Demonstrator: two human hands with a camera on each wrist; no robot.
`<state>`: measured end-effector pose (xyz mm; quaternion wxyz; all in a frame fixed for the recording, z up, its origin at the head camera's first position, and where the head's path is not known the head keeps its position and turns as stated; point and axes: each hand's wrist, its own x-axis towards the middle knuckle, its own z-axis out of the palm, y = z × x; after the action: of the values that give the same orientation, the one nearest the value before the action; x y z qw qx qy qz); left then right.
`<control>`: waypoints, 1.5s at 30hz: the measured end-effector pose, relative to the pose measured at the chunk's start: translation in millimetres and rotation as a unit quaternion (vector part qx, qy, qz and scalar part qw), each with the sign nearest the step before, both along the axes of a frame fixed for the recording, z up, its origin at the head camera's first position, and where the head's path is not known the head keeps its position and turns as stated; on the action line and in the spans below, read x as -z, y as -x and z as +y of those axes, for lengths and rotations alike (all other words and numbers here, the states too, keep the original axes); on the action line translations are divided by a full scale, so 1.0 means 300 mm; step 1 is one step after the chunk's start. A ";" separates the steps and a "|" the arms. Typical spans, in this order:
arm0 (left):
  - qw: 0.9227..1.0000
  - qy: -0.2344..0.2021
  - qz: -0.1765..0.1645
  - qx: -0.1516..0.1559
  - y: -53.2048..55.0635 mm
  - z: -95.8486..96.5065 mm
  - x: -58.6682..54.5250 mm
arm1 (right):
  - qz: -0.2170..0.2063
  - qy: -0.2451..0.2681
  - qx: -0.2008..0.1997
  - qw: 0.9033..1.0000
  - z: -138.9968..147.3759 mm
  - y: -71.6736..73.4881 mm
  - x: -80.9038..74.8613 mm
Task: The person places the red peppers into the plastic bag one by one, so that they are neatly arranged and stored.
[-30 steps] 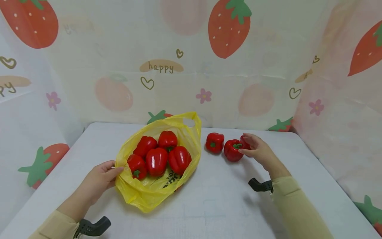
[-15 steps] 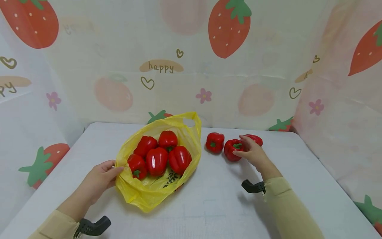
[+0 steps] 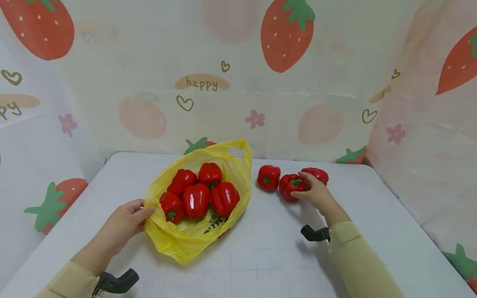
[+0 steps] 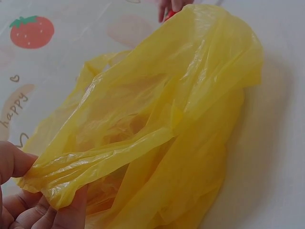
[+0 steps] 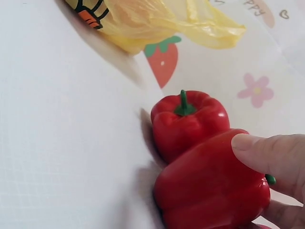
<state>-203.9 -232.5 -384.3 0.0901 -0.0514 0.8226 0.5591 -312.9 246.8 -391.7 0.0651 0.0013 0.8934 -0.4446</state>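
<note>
My left hand (image 3: pixel 124 221) pinches the near-left rim of a yellow plastic bag (image 3: pixel 175 244), whose mouth gapes toward me. Several red bell peppers (image 3: pixel 196 201) lie inside. In the left wrist view, thumb and fingers bunch the thin film of the bag (image 4: pixel 205 129). Right of the bag, my right hand (image 3: pixel 320 196) grips the middle one of three loose peppers, a red bell pepper (image 3: pixel 289 189) with a green stem. In the right wrist view the thumb presses on this pepper (image 5: pixel 209 183), fingers at its stem end. Another bell pepper (image 5: pixel 190 121) sits right beside it.
Of the loose peppers, one bell pepper (image 3: pixel 268 178) stands to the left of the gripped one, and another bell pepper (image 3: pixel 319 174) lies behind my right hand. The white table (image 3: pixel 261 248) ends at a strawberry-print backdrop (image 3: pixel 275 136).
My right hand has moved left from the rightmost bell pepper to the middle one and closed on it, uncovering more of the rightmost. The left hand and bag have stayed still.
</note>
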 end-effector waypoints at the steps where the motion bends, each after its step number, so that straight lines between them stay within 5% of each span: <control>1: 1.000 0.000 0.000 0.000 0.000 0.000 0.000 | 0.000 0.001 -0.001 1.000 0.000 0.000 0.002; 17: 1.000 -0.005 -0.001 0.002 -0.002 -0.003 0.001 | 0.021 -0.015 -0.003 1.000 0.002 0.016 0.027; 30: 1.000 -0.004 -0.004 0.000 -0.002 -0.003 0.001 | -0.007 0.041 0.012 0.999 -0.022 0.000 0.039; 45: 1.000 -0.004 -0.004 0.000 -0.003 -0.003 -0.002 | 0.009 0.010 0.021 1.000 -0.036 -0.017 0.073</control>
<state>-202.9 -233.4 -383.7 0.0937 -0.0533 0.8199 0.5623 -307.8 235.9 -413.5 0.0475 0.0155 0.8890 -0.4551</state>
